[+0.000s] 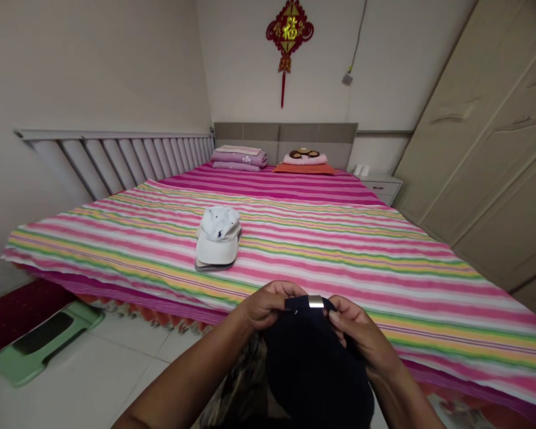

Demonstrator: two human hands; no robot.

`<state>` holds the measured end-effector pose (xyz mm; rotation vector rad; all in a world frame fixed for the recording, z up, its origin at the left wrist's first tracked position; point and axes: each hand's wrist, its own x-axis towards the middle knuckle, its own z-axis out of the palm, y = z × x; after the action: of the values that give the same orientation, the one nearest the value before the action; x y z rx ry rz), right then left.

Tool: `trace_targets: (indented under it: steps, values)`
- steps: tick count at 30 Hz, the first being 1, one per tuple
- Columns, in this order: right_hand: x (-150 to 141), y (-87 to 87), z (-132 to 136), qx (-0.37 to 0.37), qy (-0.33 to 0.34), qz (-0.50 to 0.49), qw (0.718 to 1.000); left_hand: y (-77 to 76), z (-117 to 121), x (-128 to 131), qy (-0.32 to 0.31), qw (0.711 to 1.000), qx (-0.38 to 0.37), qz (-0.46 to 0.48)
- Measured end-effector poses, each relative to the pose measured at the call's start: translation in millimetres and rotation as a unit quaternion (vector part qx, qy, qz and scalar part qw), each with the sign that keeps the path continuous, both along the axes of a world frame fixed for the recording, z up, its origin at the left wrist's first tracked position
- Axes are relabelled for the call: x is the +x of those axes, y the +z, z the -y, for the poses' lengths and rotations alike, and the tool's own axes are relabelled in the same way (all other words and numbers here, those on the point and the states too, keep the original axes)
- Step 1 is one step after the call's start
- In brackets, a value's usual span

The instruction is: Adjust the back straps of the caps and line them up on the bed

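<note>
Left hand (268, 305) and right hand (360, 339) both gripped a navy baseball cap (317, 369) by its back strap, beside the metal buckle (315, 301), just off the bed edge; a white cap (218, 236) sat on the striped bedsheet (339, 256).

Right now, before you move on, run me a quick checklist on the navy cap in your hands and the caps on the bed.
1. Left hand and right hand both on the navy baseball cap: ok.
2. Metal buckle on the cap's back strap in view: ok.
3. Back strap fully fastened: cannot tell.
4. White cap sitting level on the stacked caps on the striped bedspread: ok.
5. Number of caps beneath the white one: cannot tell.
</note>
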<state>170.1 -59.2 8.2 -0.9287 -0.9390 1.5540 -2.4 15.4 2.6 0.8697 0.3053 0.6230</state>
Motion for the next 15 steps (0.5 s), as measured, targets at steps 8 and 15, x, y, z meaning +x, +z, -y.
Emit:
trace_targets:
  steps: [8,15]
  values:
    - [-3,-1.8,-7,0.047,-0.003,0.060,0.997,0.0,3,1,0.005,0.995,0.016,-0.101]
    - [-9,4.5,-12,0.053,-0.001,0.067,0.996,-3.1,7,0,-0.013,0.995,-0.013,-0.099]
